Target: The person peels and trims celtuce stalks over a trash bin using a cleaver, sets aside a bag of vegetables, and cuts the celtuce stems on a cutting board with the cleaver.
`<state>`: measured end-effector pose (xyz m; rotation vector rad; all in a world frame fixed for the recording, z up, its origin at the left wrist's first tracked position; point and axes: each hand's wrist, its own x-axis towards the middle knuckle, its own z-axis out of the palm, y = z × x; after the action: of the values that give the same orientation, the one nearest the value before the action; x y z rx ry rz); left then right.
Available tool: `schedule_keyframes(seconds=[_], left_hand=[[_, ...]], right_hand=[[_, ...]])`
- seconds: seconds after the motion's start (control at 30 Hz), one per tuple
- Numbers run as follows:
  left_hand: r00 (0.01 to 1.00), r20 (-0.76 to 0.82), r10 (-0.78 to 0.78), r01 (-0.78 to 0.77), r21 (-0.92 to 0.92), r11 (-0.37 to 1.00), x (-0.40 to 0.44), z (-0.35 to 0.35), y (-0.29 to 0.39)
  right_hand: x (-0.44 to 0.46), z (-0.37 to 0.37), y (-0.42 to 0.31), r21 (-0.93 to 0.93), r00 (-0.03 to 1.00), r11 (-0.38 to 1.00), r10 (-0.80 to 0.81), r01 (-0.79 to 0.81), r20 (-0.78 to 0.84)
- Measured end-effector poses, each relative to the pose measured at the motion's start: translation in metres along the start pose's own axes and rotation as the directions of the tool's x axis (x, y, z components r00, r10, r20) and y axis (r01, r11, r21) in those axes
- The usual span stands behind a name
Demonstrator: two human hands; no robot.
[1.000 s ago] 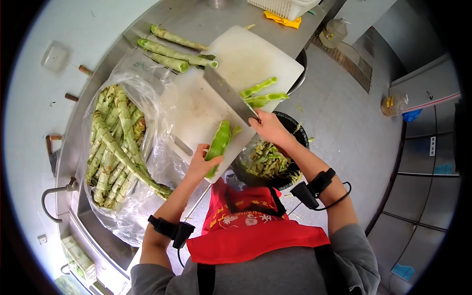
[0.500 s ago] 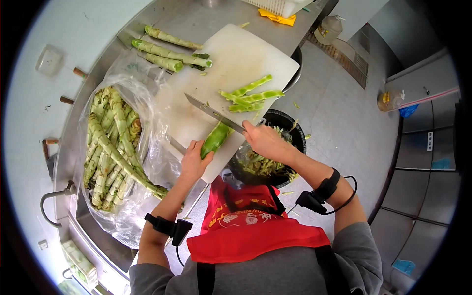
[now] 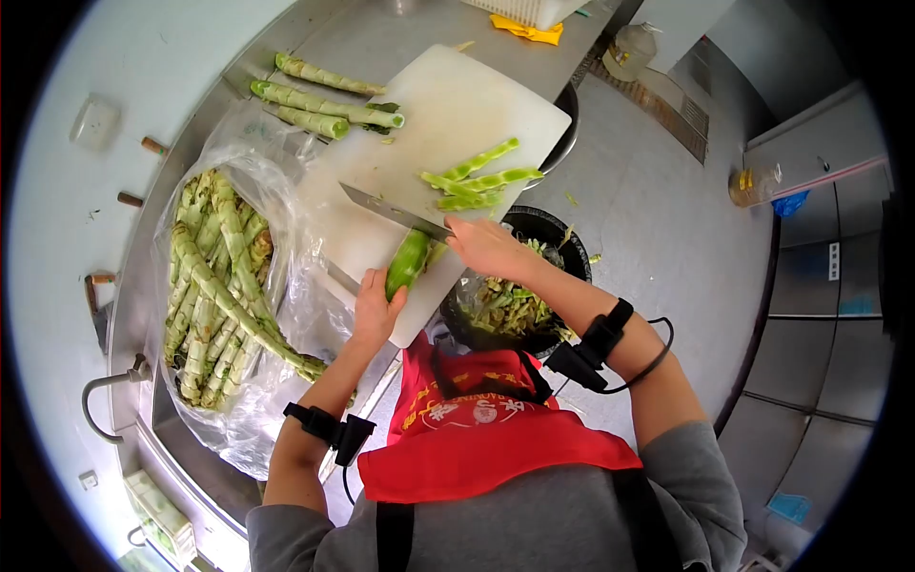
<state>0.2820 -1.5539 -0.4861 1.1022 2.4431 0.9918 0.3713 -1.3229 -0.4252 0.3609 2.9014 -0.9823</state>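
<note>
My left hand (image 3: 377, 303) grips a green peeled stem (image 3: 408, 261) near the front edge of the white cutting board (image 3: 438, 86). In my right hand (image 3: 482, 246) is the handle of a large knife (image 3: 393, 210). Its blade lies across the upper end of the stem and points to the upper left. Several cut green strips (image 3: 477, 179) rest on the board just beyond my right hand. Unpeeled stems (image 3: 329, 100) lie at the board's far left corner.
A clear plastic bag (image 3: 295, 253) holding several long unpeeled stems (image 3: 205, 286) is left of the board. Below the board's right side stands a black bin (image 3: 572, 272) of peelings. A yellow cloth (image 3: 526, 30) and a white basket (image 3: 534, 8) are at the back.
The knife has swung down from pointing steeply up and now crosses the stem's upper end. A further strip has joined those on the board. Both hands have shifted slightly left.
</note>
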Motion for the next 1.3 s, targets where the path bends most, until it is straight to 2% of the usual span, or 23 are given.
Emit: schedule_keyframes(seconds=[0.03, 0.1, 0.13, 0.17, 0.23, 0.27, 0.37, 0.4, 0.5, 0.53, 0.57, 0.6, 0.63, 0.67, 0.73, 0.8, 0.83, 0.87, 0.9, 0.97, 1.07, 1.13, 1.3], left_hand=[[1.0, -0.016, 0.013, -0.013, 0.024, 1.0, -0.001, 0.002, -0.001], [0.999, -0.039, 0.036, -0.034, 0.051, 0.998, -0.001, 0.003, -0.001], [0.998, -0.045, 0.043, -0.04, 0.064, 0.997, -0.003, 0.003, -0.003], [0.996, -0.05, 0.075, -0.07, 0.101, 0.992, -0.005, 0.004, -0.006], [0.989, -0.074, 0.132, -0.118, 0.165, 0.979, -0.003, 0.006, -0.01], [0.993, -0.062, 0.103, -0.094, 0.126, 0.988, -0.004, 0.005, -0.009], [0.998, -0.039, 0.052, -0.05, 0.044, 0.998, -0.001, 0.001, -0.005], [0.998, -0.041, 0.053, -0.051, 0.04, 0.998, -0.001, -0.002, 0.001], [0.999, 0.014, -0.045, 0.045, 0.027, 0.999, -0.001, 0.001, 0.002], [0.995, 0.043, -0.093, 0.092, 0.025, 0.995, 0.001, 0.003, 0.001], [0.946, 0.135, -0.293, 0.32, -0.277, 0.906, 0.004, 0.004, 0.006], [0.854, 0.282, -0.437, 0.519, -0.52, 0.678, 0.009, 0.005, 0.016], [0.733, 0.458, -0.503, 0.657, -0.668, 0.349, 0.013, 0.005, 0.027], [0.704, 0.515, -0.488, 0.66, -0.729, 0.183, 0.016, 0.004, 0.038], [0.658, 0.624, -0.422, 0.623, -0.765, -0.161, 0.022, 0.003, 0.055], [0.664, 0.631, -0.401, 0.559, -0.775, -0.295, 0.029, 0.011, 0.055], [0.667, 0.634, -0.391, 0.524, -0.772, -0.358, 0.033, 0.015, 0.054], [0.708, 0.618, -0.342, 0.51, -0.782, -0.359, 0.037, 0.015, 0.056], [0.73, 0.566, -0.383, 0.498, -0.824, -0.269, 0.036, 0.016, 0.059], [0.774, 0.45, -0.446, 0.466, -0.881, -0.081, 0.033, 0.017, 0.07], [0.815, 0.335, -0.473, 0.481, -0.847, 0.228, 0.035, 0.033, 0.047], [0.813, 0.335, -0.476, 0.505, -0.812, 0.291, 0.037, 0.039, 0.042], [0.745, 0.438, -0.503, 0.55, -0.83, 0.091, 0.039, 0.024, 0.074]], right_hand=[[0.0, 0.005, 0.008, -0.011, 0.999, 1.0, -0.028, 0.027, -0.031], [0.0, -0.012, 0.012, 0.347, 0.966, 0.904, 0.209, -0.25, 0.154], [-0.003, -0.019, 0.015, 0.489, 0.916, 0.779, 0.287, -0.393, 0.279], [-0.001, -0.004, 0.036, 0.679, 0.906, 0.601, 0.302, -0.422, 0.296], [-0.004, 0.005, 0.046, 0.737, 0.911, 0.539, 0.284, -0.409, 0.298], [-0.006, 0.003, 0.045, 0.757, 0.881, 0.46, 0.324, -0.464, 0.344], [-0.011, -0.001, 0.042, 0.819, 0.882, 0.368, 0.348, -0.441, 0.319], [-0.013, -0.003, 0.038, 0.806, 0.878, 0.416, 0.409, -0.421, 0.247], [-0.025, -0.019, 0.027, 0.597, 0.894, 0.757, 0.424, -0.265, -0.141], [-0.034, -0.031, 0.019, 0.621, 0.879, 0.711, 0.471, -0.328, -0.075], [-0.04, -0.029, 0.021, 0.559, 0.903, 0.799, 0.385, -0.223, -0.191], [-0.048, -0.025, 0.023, 0.48, 0.911, 0.87, 0.286, -0.116, -0.298], [-0.057, -0.021, 0.024, 0.386, 0.902, 0.922, 0.174, -0.009, -0.395], [-0.067, -0.027, 0.016, 0.338, 0.926, 0.938, 0.198, -0.083, -0.322], [-0.084, -0.035, -0.006, 0.298, 0.916, 0.955, 0.125, -0.007, -0.381], [-0.094, -0.024, -0.014, 0.296, 0.89, 0.949, 0.04, 0.107, -0.453], [-0.1, -0.021, -0.017, 0.226, 0.887, 0.961, -0.039, 0.159, -0.46], [-0.105, -0.019, -0.021, 0.155, 0.879, 0.965, -0.117, 0.21, -0.463], [-0.11, -0.019, -0.027, 0.086, 0.867, 0.962, -0.194, 0.261, -0.459], [-0.122, -0.024, -0.037, -0.01, 0.867, 0.965, -0.241, 0.263, -0.436], [-0.132, -0.026, -0.041, -0.13, 0.84, 0.937, -0.348, 0.324, -0.417], [-0.135, -0.027, -0.043, -0.15, 0.839, 0.936, -0.353, 0.319, -0.415], [-0.134, -0.023, -0.038, -0.179, 0.855, 0.937, -0.346, 0.299, -0.386]])
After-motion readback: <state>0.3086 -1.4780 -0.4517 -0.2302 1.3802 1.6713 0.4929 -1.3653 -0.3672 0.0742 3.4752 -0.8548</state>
